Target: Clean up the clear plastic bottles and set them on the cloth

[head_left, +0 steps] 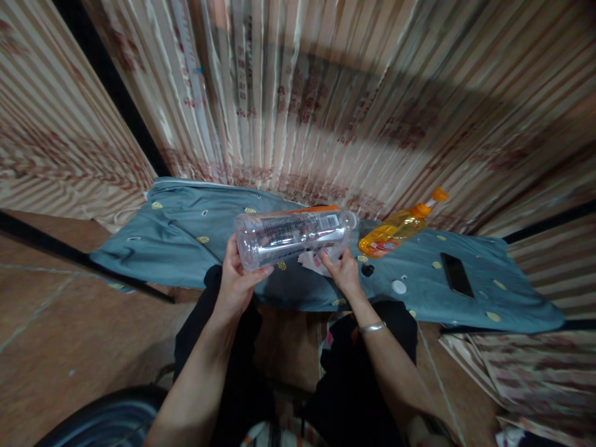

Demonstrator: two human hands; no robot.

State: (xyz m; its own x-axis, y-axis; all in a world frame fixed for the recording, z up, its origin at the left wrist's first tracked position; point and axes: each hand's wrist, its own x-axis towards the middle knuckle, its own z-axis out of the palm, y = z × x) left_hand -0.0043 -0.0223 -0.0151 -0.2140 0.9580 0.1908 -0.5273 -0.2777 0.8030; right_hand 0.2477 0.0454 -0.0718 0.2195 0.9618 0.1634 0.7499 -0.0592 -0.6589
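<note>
Gripping the clear plastic bottle by its base end, our left hand has the fingers curled under and the thumb hooked over the rim of the bottom, so the bottle lies on its side across the middle of the frame, lifted just above the cloth. Our right hand is closed loosely near the neck end, fingers pinched on a crumpled bit of white and pink paper that sits under the bottle; we cannot tell for sure whether the fingertips also touch the bottle itself. We judge the bottle to be empty and uncapped: nothing shows inside it, and a small white cap lies on the grey-blue cloth right of centre, apart from the bottle. A printed label still wraps the bottle, so if the paper scrap is peeled label, that peeling is only begun. Just beyond the neck, toward the upper right, an orange bottle of liquid lies tilted on the cloth with its cap on. A dark phone rests flat farther right, and a small black item sits beside our right hand. A striped curtain fills the top of the frame.
</note>
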